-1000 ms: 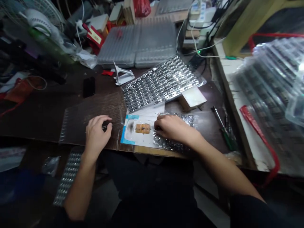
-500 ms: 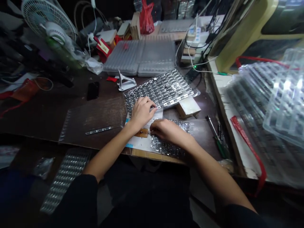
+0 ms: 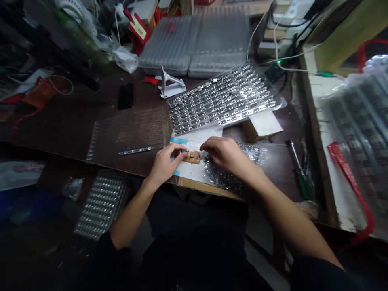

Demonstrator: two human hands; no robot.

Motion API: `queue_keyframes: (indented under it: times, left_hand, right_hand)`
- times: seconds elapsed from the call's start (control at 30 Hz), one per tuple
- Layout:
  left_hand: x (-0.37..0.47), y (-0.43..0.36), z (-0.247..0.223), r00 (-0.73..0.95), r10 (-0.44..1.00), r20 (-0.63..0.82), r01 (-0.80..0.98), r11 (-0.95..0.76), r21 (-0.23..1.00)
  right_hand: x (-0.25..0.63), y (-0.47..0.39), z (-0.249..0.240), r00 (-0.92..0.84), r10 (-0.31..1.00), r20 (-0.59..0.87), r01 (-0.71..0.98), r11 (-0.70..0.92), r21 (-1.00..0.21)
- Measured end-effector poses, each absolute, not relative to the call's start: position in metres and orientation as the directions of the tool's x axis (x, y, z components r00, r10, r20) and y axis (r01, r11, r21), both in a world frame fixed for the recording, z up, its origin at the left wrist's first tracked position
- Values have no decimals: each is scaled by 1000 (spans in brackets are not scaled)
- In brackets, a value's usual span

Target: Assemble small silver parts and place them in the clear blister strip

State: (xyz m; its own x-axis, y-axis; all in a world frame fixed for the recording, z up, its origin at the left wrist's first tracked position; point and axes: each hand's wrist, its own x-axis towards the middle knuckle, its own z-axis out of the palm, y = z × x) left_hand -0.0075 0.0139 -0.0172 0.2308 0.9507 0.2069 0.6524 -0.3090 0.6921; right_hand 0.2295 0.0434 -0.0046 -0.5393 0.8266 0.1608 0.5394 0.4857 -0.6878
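My left hand pinches a small metal part at the left end of an amber-coloured block. That block lies on a white sheet with blue tape at the table's front edge. Just right of the block, my right hand has its fingers bent together over a pile of small shiny metal pieces; what its fingertips hold, if anything, is too small to make out. Behind both hands, a clear tray filled with rows of metal parts slants across the table.
A white box props the tray's right side. To the left lie a ribbed clear tray with one metal strip on it and a black phone. A green-handled screwdriver lies at right. Closed plastic trays stand behind.
My left hand has come away from the filled tray, down to the amber block, with a small metal part at its fingertips. My right hand stays by the pile. The view has shifted.
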Motion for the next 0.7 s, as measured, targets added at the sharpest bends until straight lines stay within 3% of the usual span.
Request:
queue_keyframes:
  times: [0.7]
  left_hand:
    - [-8, 13, -39, 286, 912, 293, 681, -409, 607]
  right_hand:
    - [209, 40, -10, -571, 817, 82, 525, 440, -729]
